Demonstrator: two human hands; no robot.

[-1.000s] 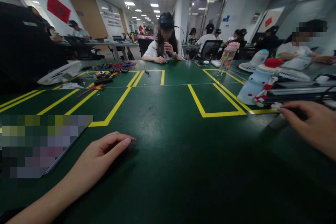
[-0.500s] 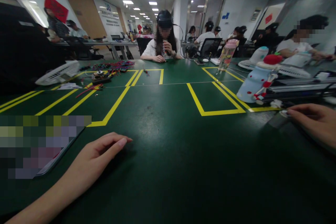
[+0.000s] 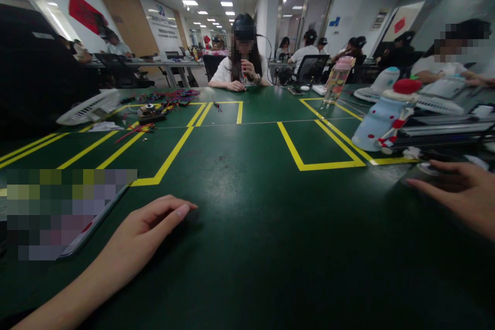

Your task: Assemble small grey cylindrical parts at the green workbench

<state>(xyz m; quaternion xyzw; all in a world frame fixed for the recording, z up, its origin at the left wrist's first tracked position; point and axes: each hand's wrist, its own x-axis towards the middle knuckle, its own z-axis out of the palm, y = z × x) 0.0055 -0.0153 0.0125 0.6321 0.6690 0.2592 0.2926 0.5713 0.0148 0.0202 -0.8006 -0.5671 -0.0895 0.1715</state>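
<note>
The left hand [image 3: 149, 229] is lying flat on the green table [image 3: 247, 227], palm down, fingers [image 3: 176, 210] stretched loosely forward and holding nothing. Just to its left sits a flat tablet-like device [image 3: 73, 216], its screen blurred out, long edge running away and rightward; that hand is by far the nearer one to it.

Over on the right, the right hand [image 3: 462, 193] is reaching across the table edge, fingers spread and open, hovering over a small dark flat object [image 3: 419, 175] with a pale round bit at its far end. I cannot tell whether the fingertips are touching it. It lies just ahead and left of that hand, beside the yellow tape line [image 3: 328, 166].

Beyond it, a pale blue bottle with a red cap [image 3: 382, 118] is leaning at a tilt. Across the table a person in white [image 3: 242, 69] is sitting. Wall signs are too blurred to read.
</note>
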